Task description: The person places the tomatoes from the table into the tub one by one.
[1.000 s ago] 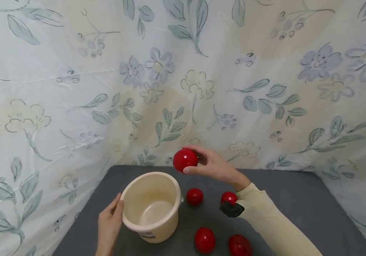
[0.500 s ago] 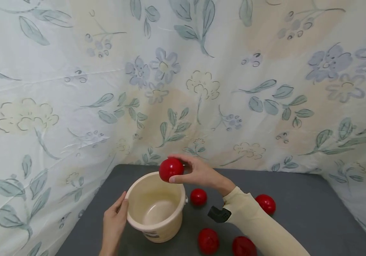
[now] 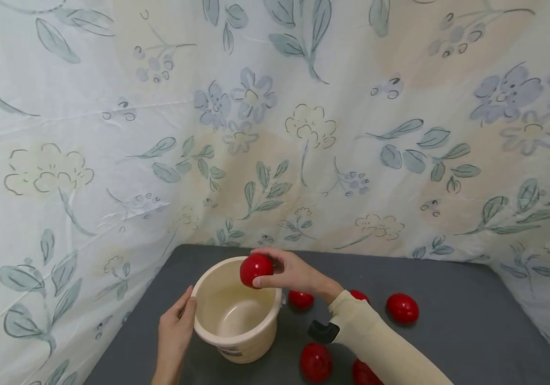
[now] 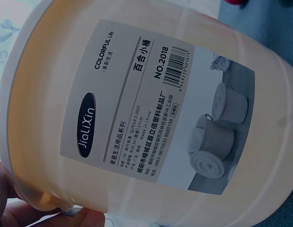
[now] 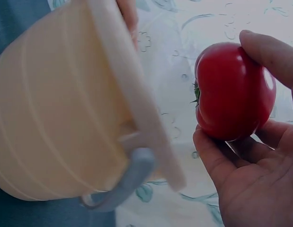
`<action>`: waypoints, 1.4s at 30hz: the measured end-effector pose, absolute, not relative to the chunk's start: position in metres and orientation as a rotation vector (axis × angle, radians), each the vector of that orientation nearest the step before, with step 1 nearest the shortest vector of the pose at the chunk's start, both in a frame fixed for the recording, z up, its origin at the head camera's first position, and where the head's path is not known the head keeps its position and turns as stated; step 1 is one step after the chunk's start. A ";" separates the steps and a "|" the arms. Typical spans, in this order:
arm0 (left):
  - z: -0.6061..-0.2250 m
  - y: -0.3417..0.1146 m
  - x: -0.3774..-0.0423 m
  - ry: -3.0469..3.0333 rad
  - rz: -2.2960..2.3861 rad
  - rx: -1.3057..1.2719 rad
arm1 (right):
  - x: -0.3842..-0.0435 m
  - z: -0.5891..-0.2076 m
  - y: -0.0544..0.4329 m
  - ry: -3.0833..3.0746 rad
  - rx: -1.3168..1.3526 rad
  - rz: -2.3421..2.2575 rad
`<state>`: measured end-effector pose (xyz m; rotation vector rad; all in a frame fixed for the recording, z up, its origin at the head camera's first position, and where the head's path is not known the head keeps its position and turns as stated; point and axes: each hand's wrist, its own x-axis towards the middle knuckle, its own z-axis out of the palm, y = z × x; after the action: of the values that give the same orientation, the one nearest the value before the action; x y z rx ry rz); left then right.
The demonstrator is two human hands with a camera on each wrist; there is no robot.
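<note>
My right hand (image 3: 296, 272) holds a red tomato (image 3: 256, 271) between thumb and fingers, over the right side of a cream plastic bucket's mouth. In the right wrist view the tomato (image 5: 234, 92) shows a green stem end turned toward the bucket (image 5: 51, 109), a gap from the rim. At the left of the bucket (image 3: 251, 347), my left hand (image 3: 175, 323) grips the rim, thumb on the near side. Its fingers (image 4: 84, 220) show at the rim in the left wrist view, near a printed label (image 4: 146, 113). The part of the bucket's inside that shows holds nothing.
Several more red tomatoes lie on the dark grey table (image 3: 458, 331): one right by the bucket (image 3: 300, 300), one farther right (image 3: 402, 308), others nearer, partly behind my right sleeve (image 3: 381, 339). A floral cloth (image 3: 275, 133) hangs behind and at the sides.
My right hand has carried the tomato left and down, from beyond the bucket to over its mouth. My left hand keeps its grip on the rim. The head view has shifted slightly.
</note>
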<state>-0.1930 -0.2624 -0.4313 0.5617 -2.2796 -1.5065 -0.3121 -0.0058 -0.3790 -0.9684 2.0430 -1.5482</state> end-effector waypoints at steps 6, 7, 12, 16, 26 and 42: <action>-0.432 -0.262 -0.193 -2.279 -1.516 0.569 | -0.311 -0.393 -0.011 2.051 -0.945 -1.522; -0.432 -0.262 -0.193 -2.280 -1.512 0.571 | -0.311 -0.394 -0.012 2.050 -0.948 -1.522; -0.434 -0.261 -0.193 -2.281 -1.484 0.580 | -0.307 -0.397 -0.014 2.097 -0.936 -1.514; -0.434 -0.261 -0.194 -2.280 -1.468 0.583 | -0.305 -0.398 -0.015 2.138 -0.937 -1.506; -0.433 -0.258 -0.194 -2.273 -1.444 0.584 | -0.307 -0.402 -0.013 2.125 -0.974 -1.526; -0.432 -0.259 -0.193 -2.283 -1.412 0.600 | -0.308 -0.403 -0.010 2.241 -0.912 -1.557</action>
<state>-0.1929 -0.2586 -0.4324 0.6001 -2.2833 -1.4124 -0.3084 -0.0097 -0.4029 -0.9123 2.2406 -1.5567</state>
